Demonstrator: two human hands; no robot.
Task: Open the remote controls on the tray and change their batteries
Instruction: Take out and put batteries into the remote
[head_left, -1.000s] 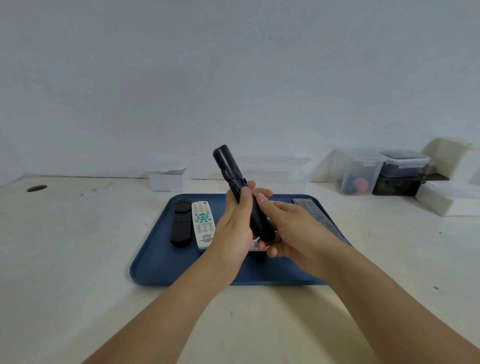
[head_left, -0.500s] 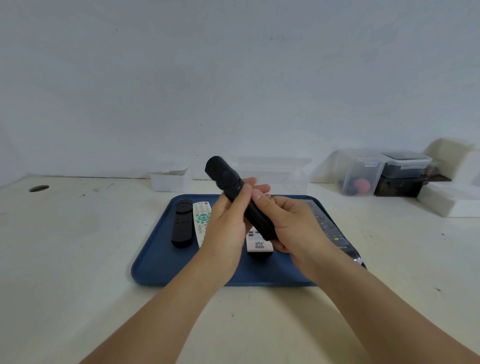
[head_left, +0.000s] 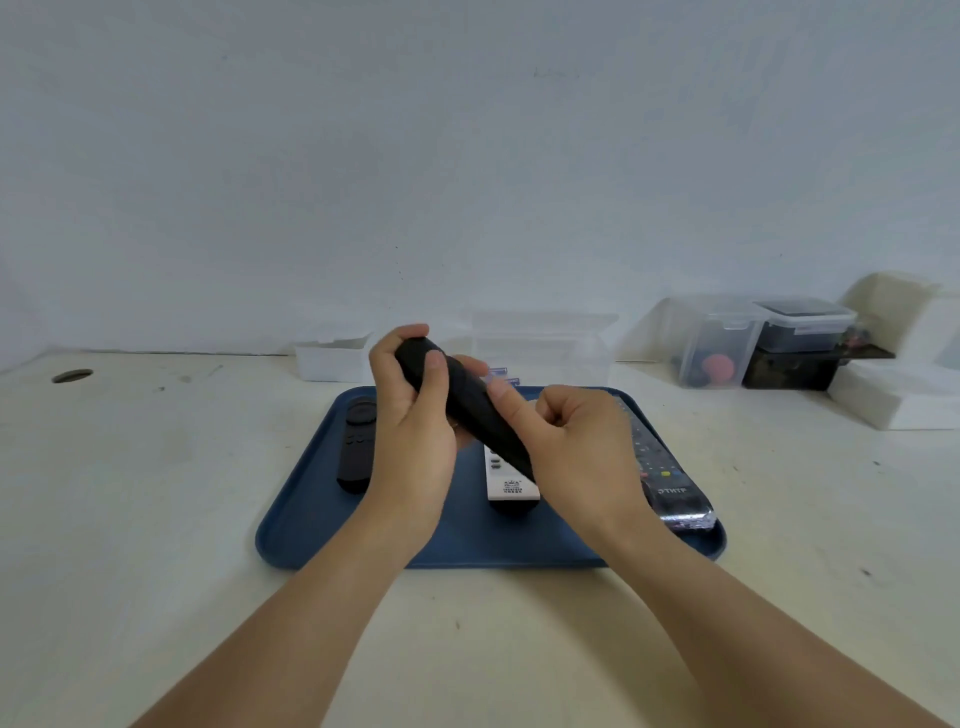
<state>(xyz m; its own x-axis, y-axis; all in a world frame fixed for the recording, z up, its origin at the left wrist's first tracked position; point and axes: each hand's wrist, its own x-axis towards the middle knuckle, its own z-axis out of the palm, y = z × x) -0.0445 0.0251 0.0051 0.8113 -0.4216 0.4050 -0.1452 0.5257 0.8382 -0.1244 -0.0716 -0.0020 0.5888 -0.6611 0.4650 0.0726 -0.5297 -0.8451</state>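
Both hands grip black remote (head_left: 467, 405) above blue tray (head_left: 311, 525): left hand (head_left: 415, 436) steadies top, right hand (head_left: 566, 447) clasps lower end, likely working battery cover

A blue tray (head_left: 311, 525) is being carried by the pale table (head_left: 156, 519). Along its back edge, a white box (head_left: 332, 358) and clear containers (head_left: 717, 343) are being borne.

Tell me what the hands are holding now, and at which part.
A slim black plastic remote, lifted above the blue tray: left hand has its grip on the upper end, right hand on the lower end.
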